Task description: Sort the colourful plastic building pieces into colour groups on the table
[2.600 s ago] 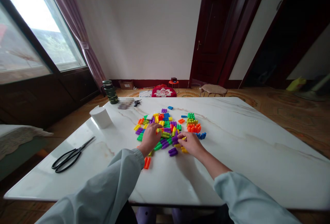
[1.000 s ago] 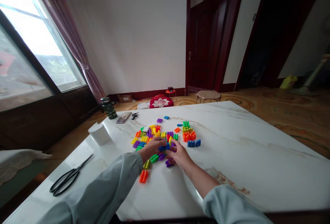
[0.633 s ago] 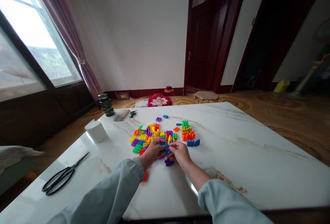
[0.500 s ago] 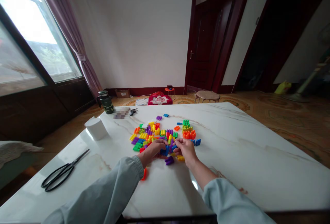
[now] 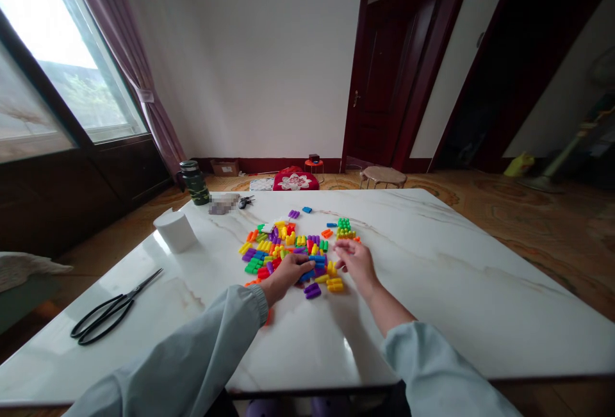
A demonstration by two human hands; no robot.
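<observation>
A loose heap of colourful plastic building blocks (image 5: 276,250) lies on the table in front of me. My left hand (image 5: 287,274) rests low at the heap's near side, its fingers closed on a blue building block (image 5: 307,275) that they partly cover. To the right of the heap, my right hand (image 5: 356,264) hovers with fingers bent and apart; nothing shows between them. It hides much of the orange blocks behind it. Green blocks (image 5: 344,223) stand in rows just beyond it. A purple block (image 5: 312,291) and a yellow block (image 5: 335,285) lie nearest me, between my hands.
Black-handled scissors (image 5: 108,314) and a white paper roll (image 5: 175,231) lie on the marble-patterned table (image 5: 461,302) at left. A camouflage flask (image 5: 195,183) and dark keys (image 5: 246,202) are at the far left. A stool (image 5: 383,176) stands past the far edge.
My right hand has drawn away from my left, moving right and slightly up over the orange blocks. My left hand stays by the blue block. The view has shifted slightly.
</observation>
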